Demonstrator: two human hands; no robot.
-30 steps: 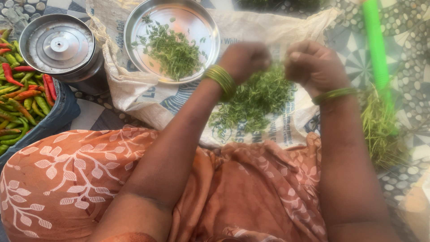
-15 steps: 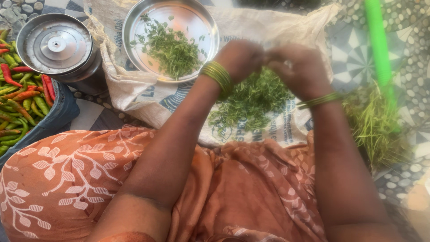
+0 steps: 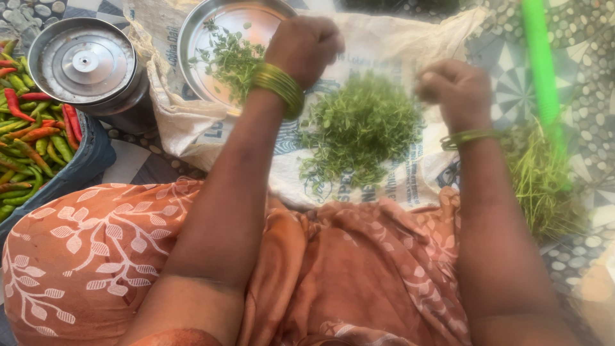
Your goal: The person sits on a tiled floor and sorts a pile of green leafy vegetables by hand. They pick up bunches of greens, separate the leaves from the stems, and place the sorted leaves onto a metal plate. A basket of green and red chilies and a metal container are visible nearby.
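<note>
Herbs (image 3: 362, 125) heaped on printed white sack (image 3: 397, 45); fingers seemingly curled.

Open gap between left hand (image 3: 304, 48) and right hand (image 3: 451, 90), above the herb pile (image 3: 362, 128) on the white sack (image 3: 410, 45). Steel plate (image 3: 198, 38) sits just left of the left hand, lidded steel pot (image 3: 86, 64) beyond it, chilli basket (image 3: 83, 166) at far left. Right side blocked by green stick (image 3: 541, 70) and stem heap (image 3: 544, 179). Near side closed off by the orange-clothed lap (image 3: 359, 269).
</note>
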